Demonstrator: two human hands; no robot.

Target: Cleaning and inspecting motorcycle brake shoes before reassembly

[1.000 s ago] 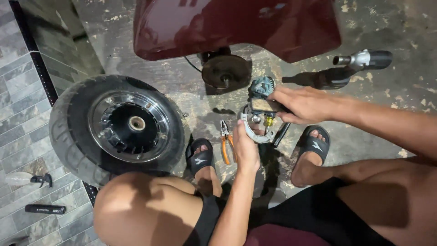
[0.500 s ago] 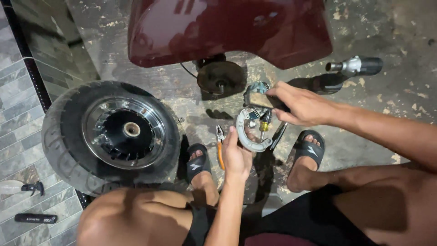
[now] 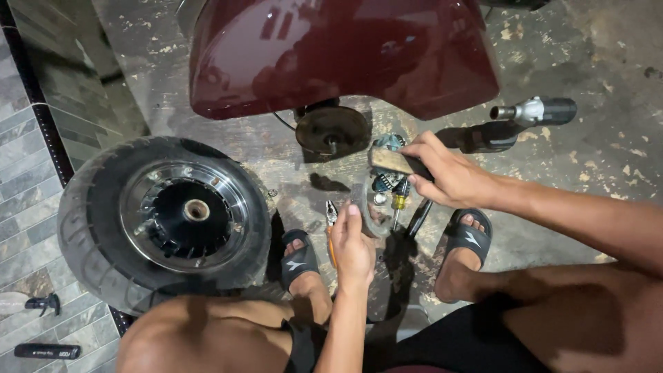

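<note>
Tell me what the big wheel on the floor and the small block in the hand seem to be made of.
The wheel: a dull black, treaded tyre, likely rubber, around a shiny silver rim that looks like metal. The block in the right hand: pale tan, matte and flat-sided, probably wood, though sanding foam cannot be ruled out.
</note>
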